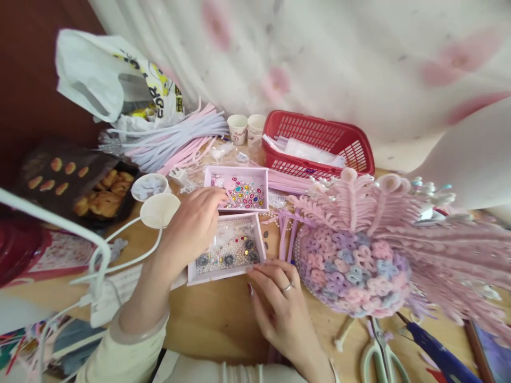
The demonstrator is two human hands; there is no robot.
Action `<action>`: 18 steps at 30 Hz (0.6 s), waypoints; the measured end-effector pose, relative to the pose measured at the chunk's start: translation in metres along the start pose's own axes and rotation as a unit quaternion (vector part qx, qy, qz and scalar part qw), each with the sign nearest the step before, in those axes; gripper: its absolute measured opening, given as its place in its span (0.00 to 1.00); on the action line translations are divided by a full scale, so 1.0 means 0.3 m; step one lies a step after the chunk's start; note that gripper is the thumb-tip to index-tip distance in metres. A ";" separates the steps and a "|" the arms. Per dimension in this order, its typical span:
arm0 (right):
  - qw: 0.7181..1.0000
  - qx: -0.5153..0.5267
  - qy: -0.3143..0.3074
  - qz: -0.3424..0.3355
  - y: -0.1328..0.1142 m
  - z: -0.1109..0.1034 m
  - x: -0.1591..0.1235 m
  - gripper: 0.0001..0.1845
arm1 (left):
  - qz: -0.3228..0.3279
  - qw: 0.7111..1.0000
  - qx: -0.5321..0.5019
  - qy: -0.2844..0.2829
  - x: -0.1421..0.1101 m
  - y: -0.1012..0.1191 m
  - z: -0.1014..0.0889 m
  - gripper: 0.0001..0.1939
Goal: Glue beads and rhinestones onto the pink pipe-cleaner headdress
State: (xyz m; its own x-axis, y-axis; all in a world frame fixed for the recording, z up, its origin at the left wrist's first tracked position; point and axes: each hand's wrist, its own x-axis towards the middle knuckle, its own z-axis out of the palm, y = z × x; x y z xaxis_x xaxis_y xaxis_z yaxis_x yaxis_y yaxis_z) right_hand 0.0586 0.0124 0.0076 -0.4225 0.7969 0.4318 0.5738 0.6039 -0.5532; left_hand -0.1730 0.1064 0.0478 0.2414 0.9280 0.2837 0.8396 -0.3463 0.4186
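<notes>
My left hand reaches over two small open boxes, its fingers bent together and the tips down in the far box. Whatever those fingertips pinch is too small to make out. Colourful rhinestones lie in that far pale-pink box. The near white box holds many small beads and several dark, round ornaments. At its near right corner rest the fingertips of my right hand, with the thumb apart from them; a ring is on one finger.
To the right stands a fluffy pastel flower piece with pink plumes, scissors and a blue-handled tool before it. Behind are a red basket, paper cups and fuzzy stems. A white cable runs at left.
</notes>
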 end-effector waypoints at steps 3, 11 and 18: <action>1.000 0.006 0.001 -0.001 0.001 -0.002 0.000 0.17 | -0.033 0.998 0.013 -0.052 0.015 -0.027 0.014 0.19; 1.000 0.016 -0.004 -0.002 0.006 0.001 -0.002 0.18 | -0.057 0.988 0.037 -0.139 0.032 0.011 0.021 0.22; 1.000 0.022 0.000 0.001 0.007 0.003 -0.003 0.17 | -0.086 0.967 0.045 -0.234 0.062 0.033 0.014 0.22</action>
State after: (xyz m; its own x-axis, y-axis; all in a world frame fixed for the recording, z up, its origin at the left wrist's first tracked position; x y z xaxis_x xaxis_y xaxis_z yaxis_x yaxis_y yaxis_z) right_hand 0.0597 0.0129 0.0054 -0.4220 0.7980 0.4303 0.5432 0.6026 -0.5846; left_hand -0.1583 0.1208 0.0535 0.2706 0.9385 -0.2144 0.9208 -0.1874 0.3419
